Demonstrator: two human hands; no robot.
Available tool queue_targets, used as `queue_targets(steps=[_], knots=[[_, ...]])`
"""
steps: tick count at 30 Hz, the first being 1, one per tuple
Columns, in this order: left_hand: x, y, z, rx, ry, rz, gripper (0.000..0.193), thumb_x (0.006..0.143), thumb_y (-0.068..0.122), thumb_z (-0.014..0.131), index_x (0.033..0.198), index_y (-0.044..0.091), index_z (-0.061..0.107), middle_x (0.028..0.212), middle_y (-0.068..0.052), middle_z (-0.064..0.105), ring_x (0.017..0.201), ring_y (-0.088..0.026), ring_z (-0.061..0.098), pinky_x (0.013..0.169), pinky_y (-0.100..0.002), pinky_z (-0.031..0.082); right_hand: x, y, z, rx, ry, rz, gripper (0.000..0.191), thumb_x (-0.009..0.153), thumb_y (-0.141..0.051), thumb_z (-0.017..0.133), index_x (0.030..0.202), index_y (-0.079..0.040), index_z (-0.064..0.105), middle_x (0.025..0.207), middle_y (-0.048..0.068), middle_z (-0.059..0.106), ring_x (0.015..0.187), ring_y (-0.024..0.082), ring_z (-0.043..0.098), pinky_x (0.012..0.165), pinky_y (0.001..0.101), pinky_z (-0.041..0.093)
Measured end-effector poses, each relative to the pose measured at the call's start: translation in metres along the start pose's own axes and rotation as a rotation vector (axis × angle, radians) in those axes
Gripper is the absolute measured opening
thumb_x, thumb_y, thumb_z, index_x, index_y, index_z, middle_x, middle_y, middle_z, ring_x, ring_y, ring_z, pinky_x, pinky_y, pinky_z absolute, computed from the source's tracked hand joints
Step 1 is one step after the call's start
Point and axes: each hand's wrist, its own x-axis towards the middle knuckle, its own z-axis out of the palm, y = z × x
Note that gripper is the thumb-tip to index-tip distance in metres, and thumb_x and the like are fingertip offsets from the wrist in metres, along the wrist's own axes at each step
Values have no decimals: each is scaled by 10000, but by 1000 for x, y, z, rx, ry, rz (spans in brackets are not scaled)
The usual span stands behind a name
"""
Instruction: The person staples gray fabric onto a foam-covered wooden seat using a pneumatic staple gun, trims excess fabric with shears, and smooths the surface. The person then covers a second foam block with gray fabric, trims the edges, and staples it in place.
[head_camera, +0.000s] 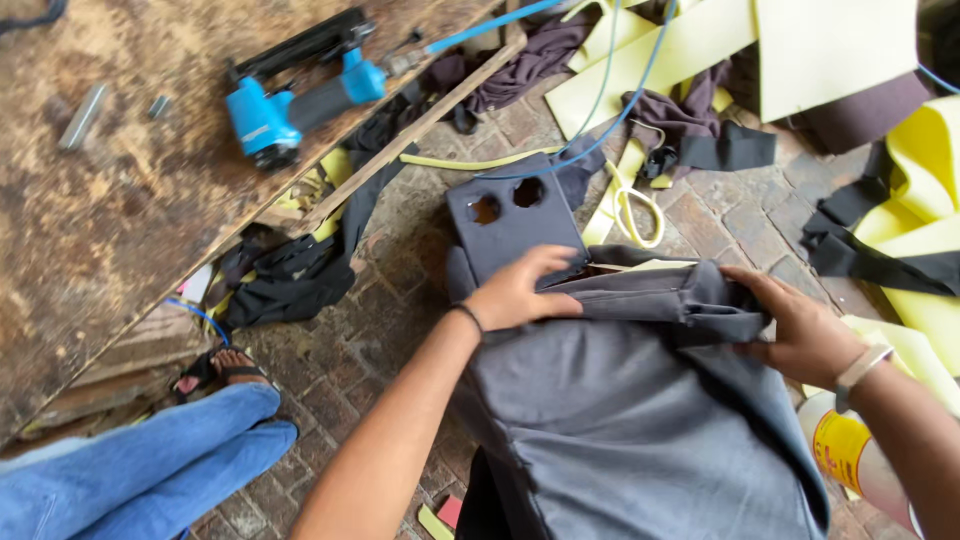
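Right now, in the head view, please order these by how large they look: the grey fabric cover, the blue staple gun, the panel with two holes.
1. Grey fabric cover, clearly largest, though nearest the camera.
2. Panel with two holes and blue staple gun: too alike to rank.

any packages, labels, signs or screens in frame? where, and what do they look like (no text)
Container: lower right on the floor, beside the grey fabric cover and under the right forearm; rounded, white body with a yellow label carrying small red print.
No signs or screens visible.
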Motion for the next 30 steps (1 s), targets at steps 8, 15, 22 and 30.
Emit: queue_targets(steps=[8,15,22,30], knots=[[145,38,126,356,-24,-113,500,843,566,709,1132,161,759,1065,-153,756,1028,-341,717,885,-448,561,24,154,40,208,238,571,350,942,-135,568,1264,-124,703,1100,234,735,1007,381,709,882,460,533],[186,-17,145,688,-228,-337,494,877,578,714,1046,119,785,1080,-187,713,1003,-382,691,867,-480,539,44,209,128,469,-220,586,484,876,-375,723,1289,-124,712,1195,168,753,1124,314,701,992,420,519],[190,-43,156,543,-144,-355,363,877,507,675,956,160,750,953,-145,752,951,-370,704,817,-488,545,83,184,141,1051,-319,499,488,924,-427,673,1273,-86,674,1184,70,727,1082,190,656,929,363,503],[190,-55,158,461,-63,-524,364,856,528,695,985,196,771,910,-135,757,914,-349,724,788,-469,556,118,151,161,435,-107,355,419,997,-488,576,1093,-88,658,1012,198,743,970,368,705,831,437,541]])
